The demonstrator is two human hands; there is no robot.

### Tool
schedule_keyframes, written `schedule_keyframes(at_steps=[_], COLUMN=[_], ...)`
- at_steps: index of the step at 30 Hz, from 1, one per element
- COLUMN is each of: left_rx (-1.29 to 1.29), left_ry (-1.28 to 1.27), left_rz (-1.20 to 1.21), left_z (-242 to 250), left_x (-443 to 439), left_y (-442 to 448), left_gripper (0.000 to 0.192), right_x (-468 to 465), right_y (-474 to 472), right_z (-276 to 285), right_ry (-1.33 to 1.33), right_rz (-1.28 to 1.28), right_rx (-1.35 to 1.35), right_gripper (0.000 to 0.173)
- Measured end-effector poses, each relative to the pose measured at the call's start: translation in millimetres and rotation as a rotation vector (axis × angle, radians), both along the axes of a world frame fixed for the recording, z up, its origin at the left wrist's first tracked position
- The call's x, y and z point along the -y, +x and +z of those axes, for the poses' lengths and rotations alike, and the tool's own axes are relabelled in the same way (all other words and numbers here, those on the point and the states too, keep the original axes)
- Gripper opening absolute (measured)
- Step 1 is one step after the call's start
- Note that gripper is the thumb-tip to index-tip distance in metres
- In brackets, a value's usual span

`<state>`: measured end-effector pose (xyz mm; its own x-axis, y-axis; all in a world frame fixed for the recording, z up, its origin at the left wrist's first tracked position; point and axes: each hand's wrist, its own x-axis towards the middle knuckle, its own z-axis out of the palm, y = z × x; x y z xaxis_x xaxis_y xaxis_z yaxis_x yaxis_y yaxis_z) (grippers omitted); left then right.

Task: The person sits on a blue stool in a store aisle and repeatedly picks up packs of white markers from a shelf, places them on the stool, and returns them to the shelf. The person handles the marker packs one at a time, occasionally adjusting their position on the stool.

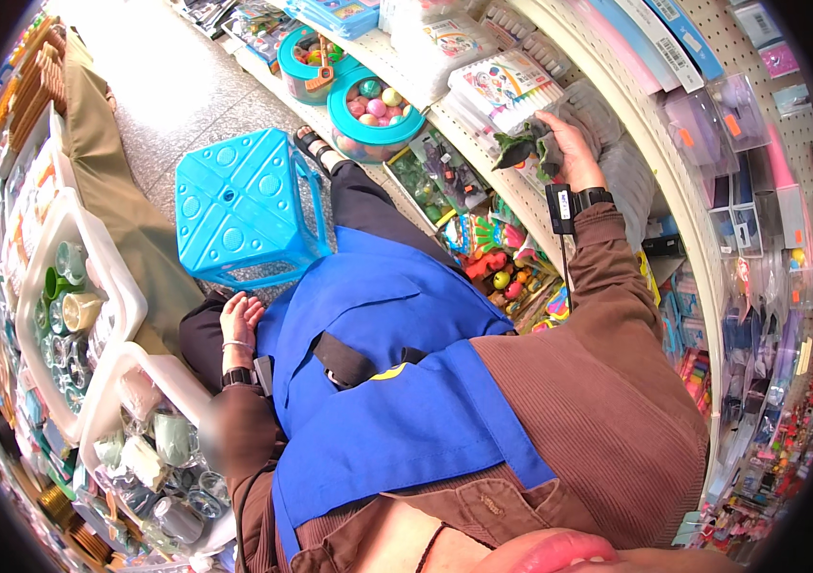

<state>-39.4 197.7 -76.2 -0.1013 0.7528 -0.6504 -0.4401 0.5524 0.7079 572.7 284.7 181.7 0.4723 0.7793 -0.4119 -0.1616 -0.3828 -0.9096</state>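
My right hand (pixel 575 150) is reaching to the shelf on the right, shut on a dark green and grey cloth (pixel 527 152). Just behind the cloth lie clear plastic boxes of coloured markers (pixel 503 89) with printed lids. Near my lap, my left hand (pixel 240 319) rests palm up with its fingers slightly curled, holding nothing. A blue plastic stool (pixel 234 204) stands on the floor in front of my knees.
Two turquoise-lidded tubs (pixel 376 130) of colourful balls and a green item tray (pixel 424 183) sit on the lower shelf. White bins (pixel 131 286) of wrapped cups stand at left, beside a draped khaki cloth (pixel 109 165). Packaged goods hang at right.
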Motion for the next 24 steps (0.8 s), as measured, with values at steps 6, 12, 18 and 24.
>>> schedule_keyframes(at_steps=[6, 12, 18, 24], left_rx=[-0.011, -0.025, -0.034, -0.041], left_ry=[-0.021, -0.037, -0.045, -0.039], left_rz=[-0.012, -0.039, -0.069, -0.070], left_z=[-7, -9, -8, -9], left_x=[-9, -13, -17, -13], left_y=[1, 1, 3, 0], left_gripper=[0.029, 0.029, 0.029, 0.029], right_x=[9, 32, 37, 2], right_y=[6, -6, -42, -70], right_z=[9, 14, -35, -53], right_ry=[0.087, 0.095, 0.096, 0.153], right_rz=[-0.026, 0.004, 0.367, 0.150], right_rx=[0.003, 0.065, 0.043, -0.443], right_gripper=[0.022, 0.022, 0.036, 0.052])
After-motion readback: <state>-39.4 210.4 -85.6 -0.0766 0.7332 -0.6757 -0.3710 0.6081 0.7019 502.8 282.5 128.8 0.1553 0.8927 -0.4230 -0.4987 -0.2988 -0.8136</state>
